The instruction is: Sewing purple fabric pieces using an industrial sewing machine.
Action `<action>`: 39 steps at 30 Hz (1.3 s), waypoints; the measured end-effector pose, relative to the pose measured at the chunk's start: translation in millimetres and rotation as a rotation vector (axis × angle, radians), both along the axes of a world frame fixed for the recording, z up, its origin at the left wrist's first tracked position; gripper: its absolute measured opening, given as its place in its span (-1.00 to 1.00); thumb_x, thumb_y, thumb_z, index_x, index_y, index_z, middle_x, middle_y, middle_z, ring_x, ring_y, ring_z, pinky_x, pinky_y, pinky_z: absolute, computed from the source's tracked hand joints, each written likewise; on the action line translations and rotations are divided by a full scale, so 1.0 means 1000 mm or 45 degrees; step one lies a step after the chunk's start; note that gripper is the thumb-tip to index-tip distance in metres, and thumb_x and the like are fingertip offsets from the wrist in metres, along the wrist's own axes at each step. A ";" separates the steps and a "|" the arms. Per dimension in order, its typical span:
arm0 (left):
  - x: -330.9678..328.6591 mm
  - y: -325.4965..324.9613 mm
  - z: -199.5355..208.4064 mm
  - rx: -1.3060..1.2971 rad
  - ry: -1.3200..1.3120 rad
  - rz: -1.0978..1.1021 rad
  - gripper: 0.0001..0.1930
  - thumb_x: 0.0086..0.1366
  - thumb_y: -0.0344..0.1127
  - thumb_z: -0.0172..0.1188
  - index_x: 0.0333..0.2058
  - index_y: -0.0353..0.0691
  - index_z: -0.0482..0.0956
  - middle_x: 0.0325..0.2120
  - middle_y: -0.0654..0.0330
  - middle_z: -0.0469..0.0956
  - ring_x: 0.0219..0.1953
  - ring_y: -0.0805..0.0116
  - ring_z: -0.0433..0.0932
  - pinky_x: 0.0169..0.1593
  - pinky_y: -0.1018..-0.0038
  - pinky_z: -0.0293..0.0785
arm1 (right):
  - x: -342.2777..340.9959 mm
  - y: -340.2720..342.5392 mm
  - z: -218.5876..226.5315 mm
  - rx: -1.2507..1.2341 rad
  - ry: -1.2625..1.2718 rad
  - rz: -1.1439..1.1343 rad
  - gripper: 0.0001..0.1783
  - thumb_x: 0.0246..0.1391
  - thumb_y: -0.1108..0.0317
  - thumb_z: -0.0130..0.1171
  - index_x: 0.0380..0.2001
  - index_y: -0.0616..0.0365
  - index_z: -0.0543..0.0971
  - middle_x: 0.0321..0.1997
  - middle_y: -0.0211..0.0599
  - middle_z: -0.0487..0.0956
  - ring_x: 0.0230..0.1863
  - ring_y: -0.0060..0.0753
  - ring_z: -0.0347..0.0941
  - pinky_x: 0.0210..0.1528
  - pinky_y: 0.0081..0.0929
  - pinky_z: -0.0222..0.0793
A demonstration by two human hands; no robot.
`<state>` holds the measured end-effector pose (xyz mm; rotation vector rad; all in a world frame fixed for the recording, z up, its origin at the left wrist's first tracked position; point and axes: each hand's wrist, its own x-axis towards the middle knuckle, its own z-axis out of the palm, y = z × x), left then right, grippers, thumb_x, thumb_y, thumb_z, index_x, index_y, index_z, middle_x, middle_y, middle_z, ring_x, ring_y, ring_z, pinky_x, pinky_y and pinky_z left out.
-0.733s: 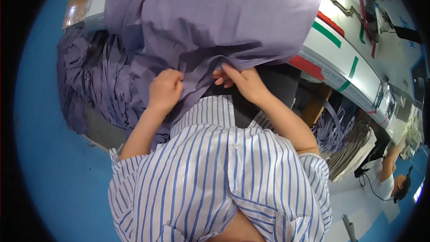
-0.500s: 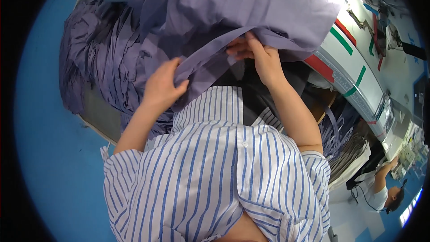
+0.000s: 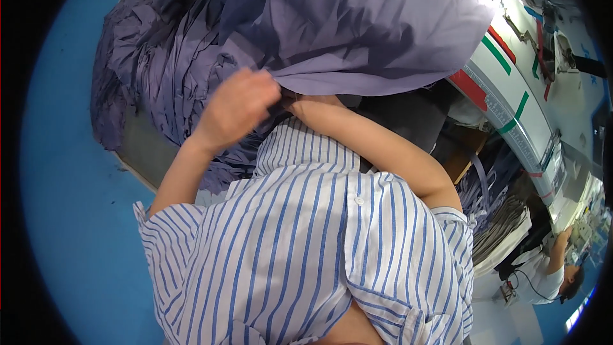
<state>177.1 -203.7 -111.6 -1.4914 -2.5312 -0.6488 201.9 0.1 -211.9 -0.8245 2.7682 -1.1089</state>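
Head view shows a striped shirt [image 3: 306,249] nearest, forearms rising from it. Left hand [image 3: 236,108], blurred, grips a fold of purple cloth [image 3: 370,25]; whether its fingers pinch cannot be told. Right hand [image 3: 306,101] is hidden under the cloth edge. Step seems gathering the sheet; next needs a firm two-handed hold. Beyond lie a cloth pile [image 3: 159,70] and bench [image 3: 511,96].
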 end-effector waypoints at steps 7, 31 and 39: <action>0.009 -0.016 -0.010 -0.721 -0.308 -0.142 -0.38 -0.06 -0.33 0.33 0.06 -0.20 0.42 -0.21 0.18 0.54 -0.01 0.22 0.45 0.28 0.09 0.15 | 0.002 0.018 0.020 -0.076 -0.165 0.102 -0.80 0.03 0.32 0.16 -0.28 0.14 0.59 -0.28 -0.25 0.59 -0.24 -0.19 0.52 -0.21 -0.33 0.41; 0.117 -0.082 0.173 -0.525 0.118 0.474 -0.75 -0.25 -0.49 0.36 -0.55 -0.24 0.45 -0.59 0.22 0.44 -0.39 0.25 0.49 0.14 0.01 0.29 | -0.012 0.095 0.173 0.443 0.673 0.204 -0.72 -0.10 0.40 0.13 -0.23 0.17 0.56 -0.11 -0.25 0.54 -0.10 -0.25 0.48 0.08 -0.32 0.37; 0.132 -0.097 0.181 -0.467 0.508 0.394 -0.70 -0.06 -0.28 0.42 -0.60 -0.22 0.41 -0.45 0.25 0.46 -0.19 0.14 0.52 0.11 -0.13 0.31 | -0.021 0.114 0.181 0.379 0.879 0.088 -0.92 -0.18 0.40 0.15 -0.53 0.11 0.58 -0.13 -0.31 0.52 -0.03 -0.27 0.43 0.25 -0.14 0.20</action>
